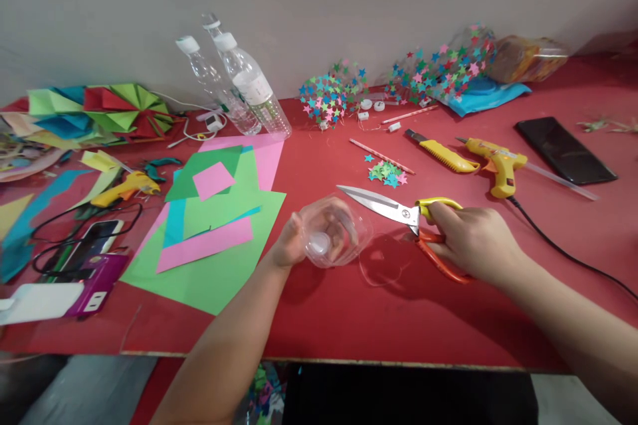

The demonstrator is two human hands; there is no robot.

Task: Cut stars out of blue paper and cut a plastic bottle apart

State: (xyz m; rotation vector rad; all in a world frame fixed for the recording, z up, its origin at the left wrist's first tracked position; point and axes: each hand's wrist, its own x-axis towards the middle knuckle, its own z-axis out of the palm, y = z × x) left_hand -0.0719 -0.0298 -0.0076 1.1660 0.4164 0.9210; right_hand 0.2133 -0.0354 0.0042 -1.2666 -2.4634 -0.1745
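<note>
A clear plastic cup-like piece [321,249] is in my left hand [294,239], whose fingers show through its thin wall. My right hand [468,239] grips the scissors [383,206] by their yellow and orange handles. The blades look closed and point left, above and beside the clear piece. A thin clear strip [386,279] curls on the red table between the two hands. Small paper stars [386,174] lie in a pile behind the blades, beside a pink striped straw [381,156].
Coloured paper sheets [239,279], bottles [256,89] and a purple power bank [102,279] are on the left. A yellow cutter [448,156], glue gun [498,163] with its cord, and black phone [565,149] lie right. Star-covered clear shapes [326,99] stand behind.
</note>
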